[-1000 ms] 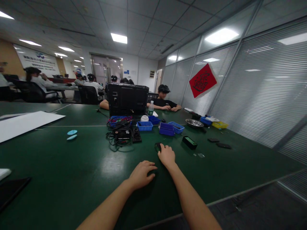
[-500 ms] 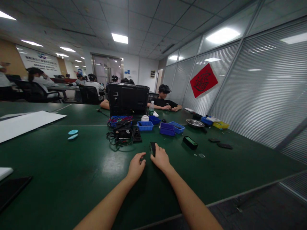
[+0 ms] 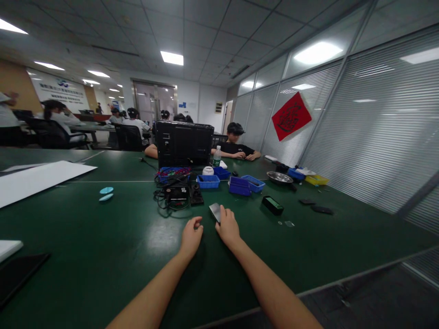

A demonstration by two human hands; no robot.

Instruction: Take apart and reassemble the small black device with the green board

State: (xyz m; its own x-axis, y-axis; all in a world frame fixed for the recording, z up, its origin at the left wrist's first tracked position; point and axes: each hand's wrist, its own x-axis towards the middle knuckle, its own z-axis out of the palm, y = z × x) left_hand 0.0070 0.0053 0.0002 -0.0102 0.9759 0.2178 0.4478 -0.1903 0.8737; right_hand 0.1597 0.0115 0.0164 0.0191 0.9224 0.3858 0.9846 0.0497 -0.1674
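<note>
My right hand (image 3: pixel 228 227) is closed around the right side of a thin rectangular slab that looks like a phone (image 3: pixel 215 212). The slab is tilted, and its face shines grey with reflected light; my fingers cover part of it. To the left, my left hand (image 3: pixel 191 235) hovers over the green table (image 3: pixel 130 256) with loosely bent fingers, thumb apart from them, and nothing in it. A small black box with a green top (image 3: pixel 273 205) lies to the right of my right hand.
Beyond my hands stand a black monitor-like unit (image 3: pixel 185 144), tangled cables with a black device (image 3: pixel 178 193), and blue trays (image 3: pixel 240 186). A metal pan (image 3: pixel 280 177) and flat black pieces (image 3: pixel 321 209) lie right. Light-blue discs (image 3: pixel 106 190) lie left. A person (image 3: pixel 236 147) sits opposite.
The slab in my right hand has tilted, its face turning from dark to reflective grey. My left hand has drawn slightly left, away from the slab.
</note>
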